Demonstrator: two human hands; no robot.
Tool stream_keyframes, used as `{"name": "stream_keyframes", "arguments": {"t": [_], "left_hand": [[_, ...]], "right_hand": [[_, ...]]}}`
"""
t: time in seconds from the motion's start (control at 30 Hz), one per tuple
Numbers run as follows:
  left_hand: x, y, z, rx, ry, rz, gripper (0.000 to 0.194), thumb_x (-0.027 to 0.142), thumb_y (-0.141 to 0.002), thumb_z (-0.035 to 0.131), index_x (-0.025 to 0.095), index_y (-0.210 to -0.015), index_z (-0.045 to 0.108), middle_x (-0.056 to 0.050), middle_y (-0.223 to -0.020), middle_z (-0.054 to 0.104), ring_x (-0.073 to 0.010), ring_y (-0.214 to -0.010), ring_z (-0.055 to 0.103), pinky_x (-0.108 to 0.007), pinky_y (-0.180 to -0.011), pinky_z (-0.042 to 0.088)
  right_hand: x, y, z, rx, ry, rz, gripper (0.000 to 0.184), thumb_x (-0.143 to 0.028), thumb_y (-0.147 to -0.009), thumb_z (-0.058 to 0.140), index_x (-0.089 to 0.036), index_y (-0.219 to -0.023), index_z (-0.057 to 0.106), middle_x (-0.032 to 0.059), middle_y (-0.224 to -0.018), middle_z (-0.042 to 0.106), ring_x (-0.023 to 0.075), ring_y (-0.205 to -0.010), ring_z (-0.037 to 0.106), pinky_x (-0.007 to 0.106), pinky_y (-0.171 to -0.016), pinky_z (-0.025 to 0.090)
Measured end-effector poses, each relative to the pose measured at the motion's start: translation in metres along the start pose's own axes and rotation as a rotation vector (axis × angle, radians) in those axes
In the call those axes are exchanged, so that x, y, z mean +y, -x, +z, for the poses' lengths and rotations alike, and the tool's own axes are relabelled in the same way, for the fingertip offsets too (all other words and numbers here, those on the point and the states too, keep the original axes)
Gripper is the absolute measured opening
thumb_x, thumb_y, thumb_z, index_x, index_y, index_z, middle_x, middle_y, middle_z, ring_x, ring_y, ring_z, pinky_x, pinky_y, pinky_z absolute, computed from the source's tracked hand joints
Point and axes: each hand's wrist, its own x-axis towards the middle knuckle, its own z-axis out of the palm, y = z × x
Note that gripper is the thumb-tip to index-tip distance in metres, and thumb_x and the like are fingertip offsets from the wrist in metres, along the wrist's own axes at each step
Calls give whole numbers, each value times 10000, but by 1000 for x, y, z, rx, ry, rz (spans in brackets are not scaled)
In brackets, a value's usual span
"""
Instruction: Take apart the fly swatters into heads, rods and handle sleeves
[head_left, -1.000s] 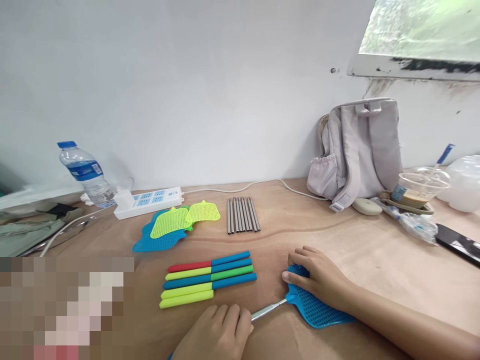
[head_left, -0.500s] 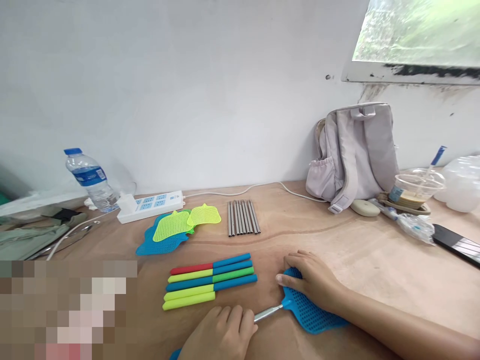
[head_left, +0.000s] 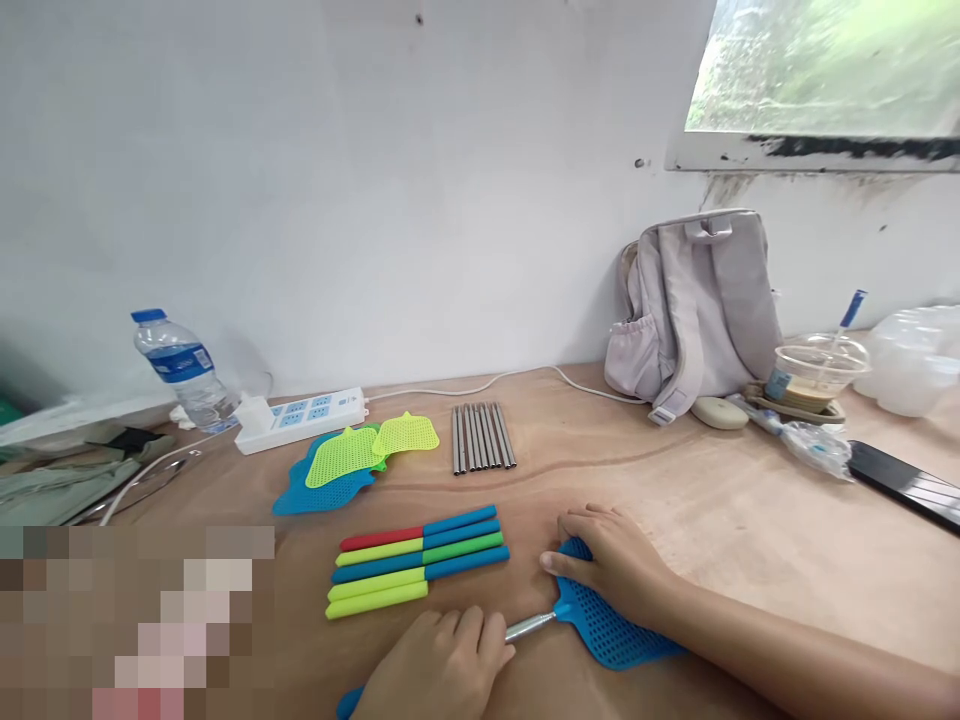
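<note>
A blue fly swatter (head_left: 616,636) lies across the front of the table, with its mesh head to the right and a silver metal rod running left. My left hand (head_left: 450,660) is wrapped round the rod and handle, and a blue handle end shows below it. Over the mesh head, my right hand (head_left: 611,552) grips the far edge, its thumb near the neck. Part of the mesh is hidden under that palm. Beyond my left hand lie several coloured handle tubes (head_left: 420,555) in red, yellow, green and blue, side by side.
Several metal rods (head_left: 484,438) lie in a row farther back. Left of them are stacked swatter heads (head_left: 345,458) and a white power strip (head_left: 300,420). A water bottle (head_left: 180,365), backpack (head_left: 690,310), drink cup (head_left: 817,375) and black phone (head_left: 907,485) stand or lie around the edges.
The view has shifted slightly, so most things appear a little farther left. Both hands keep the same hold on the fly swatter.
</note>
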Motion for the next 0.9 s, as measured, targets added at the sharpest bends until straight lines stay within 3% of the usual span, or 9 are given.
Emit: {"name": "stream_keyframes", "arguments": {"t": [0.3, 0.5, 0.63, 0.73, 0.9], "left_hand": [[2, -2, 2, 55, 37, -43, 172, 228, -890, 398, 199, -721, 376, 35, -570, 534, -149, -483, 541, -255, -449, 310], [6, -9, -5, 62, 114, -158, 101, 211, -834, 474, 197, -738, 448, 23, -650, 579, -170, -579, 570, -277, -529, 372], [4, -4, -6, 170, 141, -206, 62, 222, -811, 476, 204, -864, 504, 14, -749, 615, -178, -638, 579, -296, -588, 389], [0, 1, -4, 225, 223, -113, 105, 224, -845, 432, 201, -908, 513, 27, -721, 615, -135, -600, 560, -268, -584, 379], [-3, 5, 1, 218, 381, 178, 141, 322, -866, 441, 242, -871, 558, 31, -702, 604, -95, -599, 548, -222, -580, 407]], "right_hand": [[1, 0, -1, 30, -27, -19, 320, -477, -802, 483, -194, -655, 509, 26, -718, 608, 194, -742, 536, 291, -649, 339], [15, -10, -4, 102, -71, -126, 302, -442, -779, 514, -184, -625, 497, 18, -689, 563, 164, -700, 513, 275, -636, 362], [34, -15, -14, 101, -63, -136, 234, -387, -753, 551, -179, -648, 527, 24, -708, 560, 172, -719, 521, 287, -657, 377], [52, -18, -24, 76, -94, -156, 178, -343, -751, 555, -175, -698, 527, 31, -767, 557, 170, -745, 528, 293, -684, 395], [68, -21, -34, 60, -82, -198, 148, -267, -703, 588, -183, -692, 467, 25, -782, 513, 160, -729, 506, 291, -670, 408]]}}
